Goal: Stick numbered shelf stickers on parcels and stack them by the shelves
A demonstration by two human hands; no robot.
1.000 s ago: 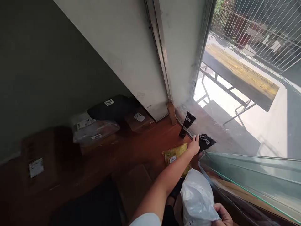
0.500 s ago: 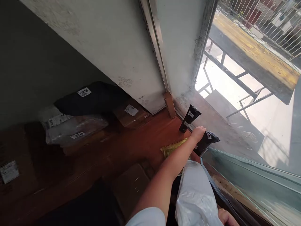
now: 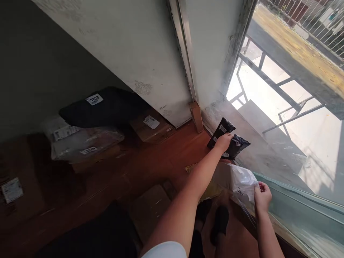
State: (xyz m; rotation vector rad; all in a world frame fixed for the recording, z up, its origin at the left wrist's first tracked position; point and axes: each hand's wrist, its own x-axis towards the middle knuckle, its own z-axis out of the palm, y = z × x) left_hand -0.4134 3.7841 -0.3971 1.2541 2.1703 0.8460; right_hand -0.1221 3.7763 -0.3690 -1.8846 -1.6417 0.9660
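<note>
My left hand (image 3: 224, 142) reaches across the wooden floor, its fingers closed on the top edge of a black plastic mailer bag (image 3: 238, 148). Just left of it another black mailer bag (image 3: 225, 125) with a white label stands against the wall, partly behind my hand. At the lower right my right hand (image 3: 262, 196) pinches a white plastic mailer bag (image 3: 243, 182) whose label reads 2003. That bag stands below the black ones, close to the glass. A yellowish bag (image 3: 211, 190) lies on the floor, half hidden behind my left forearm.
Labelled parcels lie on the left: a dark bag (image 3: 104, 111), a clear-wrapped package (image 3: 86, 143) and a cardboard box (image 3: 152, 125). A small brown block (image 3: 196, 116) stands in the corner. Glass panels (image 3: 303, 204) border the right. My feet are below.
My right hand has come up into view, and the white mailer bag has swung away from my body towards the glass. My left hand and its black bag have shifted slightly, nearer the other black bag.
</note>
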